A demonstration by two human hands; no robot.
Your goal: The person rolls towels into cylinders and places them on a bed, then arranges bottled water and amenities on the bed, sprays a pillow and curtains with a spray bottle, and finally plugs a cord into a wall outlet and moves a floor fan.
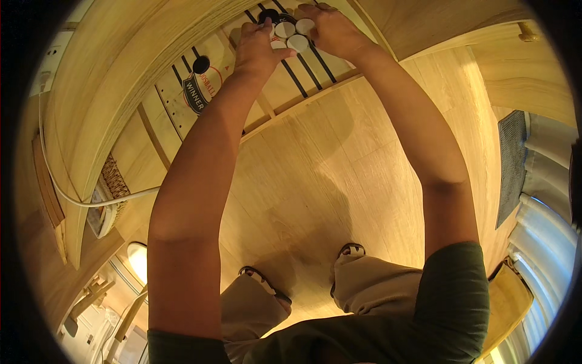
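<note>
Several white round discs (298, 43) lie grouped on a wooden game board (268, 98) at the top of the view. My left hand (259, 45) touches the group from the left, its thumb along the near disc's edge and its fingers by the far discs. From the right, my right hand (334, 32) has its fingers at the rightmost white disc (305, 26); whether it grips that disc is not clear. A black disc (268, 16) lies just beyond the white ones. Another black disc (201, 64) rests farther left on the board, above a printed badge.
Wooden furniture with a curved edge (109, 86) runs along the upper left. A white cable (132, 196) crosses at the left, near a woven basket (113, 175). My sandalled feet stand on the wood floor (300, 182). Pale curtains (545, 227) hang at the right.
</note>
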